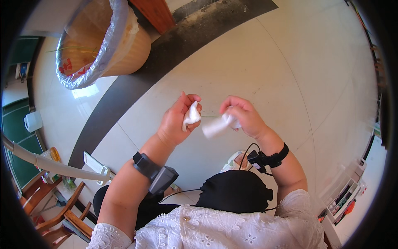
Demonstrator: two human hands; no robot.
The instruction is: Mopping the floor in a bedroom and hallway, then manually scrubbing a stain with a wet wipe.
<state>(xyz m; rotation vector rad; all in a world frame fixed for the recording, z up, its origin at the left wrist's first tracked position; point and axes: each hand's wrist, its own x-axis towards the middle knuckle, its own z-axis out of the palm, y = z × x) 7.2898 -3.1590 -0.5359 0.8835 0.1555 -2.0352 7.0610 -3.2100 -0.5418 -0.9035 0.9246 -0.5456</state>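
My left hand point(177, 116) is closed around a crumpled piece of white tissue or thin cloth point(192, 114), which sticks out between the thumb and fingers. A little to the right, my right hand point(244, 113) pinches a second white piece point(214, 127). Its loose end points toward the left hand and is blurred by motion. The two white pieces look apart from each other. A thin green strand point(210, 116) shows between the hands; whether it lies on the floor or hangs there I cannot tell. Both hands are above the pale tiled floor point(248, 74), in front of my knees.
A waste bin point(136, 46) with a clear plastic liner stands at upper left, beside a dark floor band point(130, 87). At left are a white plastic jug point(32, 121), a pale curved pole point(59, 166) and a wooden chair point(67, 214). A storage rack point(343, 196) stands at right.
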